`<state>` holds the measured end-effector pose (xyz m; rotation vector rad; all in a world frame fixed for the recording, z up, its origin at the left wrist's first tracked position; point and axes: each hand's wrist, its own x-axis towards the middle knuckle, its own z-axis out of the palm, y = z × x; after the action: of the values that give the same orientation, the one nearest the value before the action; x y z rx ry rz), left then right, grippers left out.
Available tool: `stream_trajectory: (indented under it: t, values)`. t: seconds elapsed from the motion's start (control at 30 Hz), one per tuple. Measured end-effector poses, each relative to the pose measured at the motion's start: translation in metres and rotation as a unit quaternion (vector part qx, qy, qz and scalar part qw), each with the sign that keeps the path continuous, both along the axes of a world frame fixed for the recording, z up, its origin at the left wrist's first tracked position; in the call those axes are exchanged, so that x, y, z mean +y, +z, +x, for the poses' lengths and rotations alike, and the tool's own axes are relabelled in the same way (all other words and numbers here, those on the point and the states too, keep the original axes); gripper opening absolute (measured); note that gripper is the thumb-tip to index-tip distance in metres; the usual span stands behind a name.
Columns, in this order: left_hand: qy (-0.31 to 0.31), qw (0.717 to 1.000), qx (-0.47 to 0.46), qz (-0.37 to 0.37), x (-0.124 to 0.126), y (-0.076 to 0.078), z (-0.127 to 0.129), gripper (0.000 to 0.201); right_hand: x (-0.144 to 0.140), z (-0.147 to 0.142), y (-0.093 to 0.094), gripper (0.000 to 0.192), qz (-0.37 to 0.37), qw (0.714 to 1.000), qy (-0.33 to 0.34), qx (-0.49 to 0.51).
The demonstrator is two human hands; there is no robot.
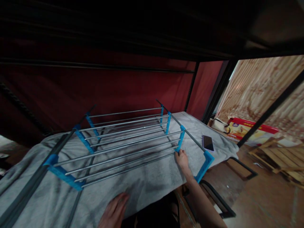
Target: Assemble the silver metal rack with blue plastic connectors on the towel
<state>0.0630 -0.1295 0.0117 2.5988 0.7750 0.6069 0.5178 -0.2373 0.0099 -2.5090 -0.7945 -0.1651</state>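
A shoe rack of thin metal tubes and blue plastic brackets lies on a bed covered with a grey blanket. My right hand grips the lower end of a blue bracket on the rack's right side, where the lowest tube meets it. Near the bed's front edge, my left hand is apart from the rack, its fingers stretched out and slightly blurred. At the far right end of a side pole stands another blue bracket, with no tubes seen across from it.
A phone lies on the blanket right of the rack. Black bed-frame posts and a dark upper bunk enclose the space. On the floor to the right are a red and yellow box, wooden slats and a black metal frame.
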Motion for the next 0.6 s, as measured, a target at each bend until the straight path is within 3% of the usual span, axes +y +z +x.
stream_trajectory:
  t: [0.13, 0.23, 0.4, 0.6]
  values:
    - [0.028, 0.998, 0.020, 0.058, 0.034, 0.020, 0.102, 0.045, 0.001, 0.007, -0.004, 0.031, 0.042, 0.999, 0.018, 0.006]
    - [0.033, 0.995, 0.065, 0.071, 0.058, 0.024, 0.141, 0.047, 0.000, 0.011, -0.009, 0.030, 0.084, 0.996, 0.036, 0.023]
    - [0.027, 0.989, 0.136, 0.050, 0.071, 0.019, 0.145, 0.047, -0.001, 0.011, -0.013, 0.028, 0.138, 0.987, 0.057, 0.055]
    - [-0.008, 0.987, 0.162, -0.014, 0.071, 0.040, 0.147, 0.043, -0.009, 0.005, -0.021, 0.031, 0.166, 0.981, 0.068, 0.078]
